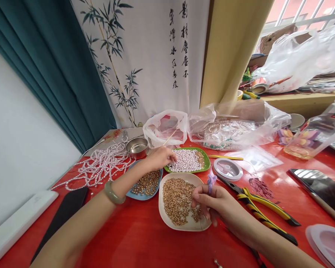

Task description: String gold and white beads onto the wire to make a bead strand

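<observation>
My left hand [162, 157], with a jade-green bangle [114, 194] on its wrist, reaches to the left end of a green dish [206, 162] of white pearl beads [185, 160]. Its fingers are closed and point down at the beads; anything between them is hidden. Over the right side of a cream dish [162, 219] with small gold beads [177, 199], my right hand [212, 203] is closed in a pinch. What its fingertips hold is too small to tell. A small purple ornament [211, 181] shows at its index finger. Below my left forearm stands a blue dish [139, 197] of larger gold-brown beads [147, 183].
Bead strands [100, 167] lie left, beside a metal bowl [136, 147]. Plastic bags [240, 126] stand behind. To the right are yellow-black pliers [264, 206], a spool [228, 169], a phone [321, 190] and a clear bottle [309, 137]. A black object [63, 219] lies at left.
</observation>
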Tool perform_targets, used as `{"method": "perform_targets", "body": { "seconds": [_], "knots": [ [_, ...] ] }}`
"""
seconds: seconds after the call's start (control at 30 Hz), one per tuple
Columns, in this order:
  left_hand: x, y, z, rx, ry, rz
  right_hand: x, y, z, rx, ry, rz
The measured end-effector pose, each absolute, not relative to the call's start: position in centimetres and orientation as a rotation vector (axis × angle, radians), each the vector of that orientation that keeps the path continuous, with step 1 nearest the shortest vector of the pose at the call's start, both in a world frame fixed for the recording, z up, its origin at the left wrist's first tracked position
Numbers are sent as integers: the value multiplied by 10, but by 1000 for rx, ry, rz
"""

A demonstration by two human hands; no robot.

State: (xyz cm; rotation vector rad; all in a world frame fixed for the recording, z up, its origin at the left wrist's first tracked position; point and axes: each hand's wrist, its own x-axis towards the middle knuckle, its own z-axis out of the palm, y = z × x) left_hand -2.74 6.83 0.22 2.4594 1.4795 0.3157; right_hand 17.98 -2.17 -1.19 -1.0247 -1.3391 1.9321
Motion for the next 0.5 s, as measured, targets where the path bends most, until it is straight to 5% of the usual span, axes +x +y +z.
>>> {"method": "perform_targets", "body": {
  "seconds": [0.5],
  "knots": [
    [-14, 48, -5, 2035, 1418, 707, 181, -22, -14, -1038, -1333, 1934]
  ]
}}
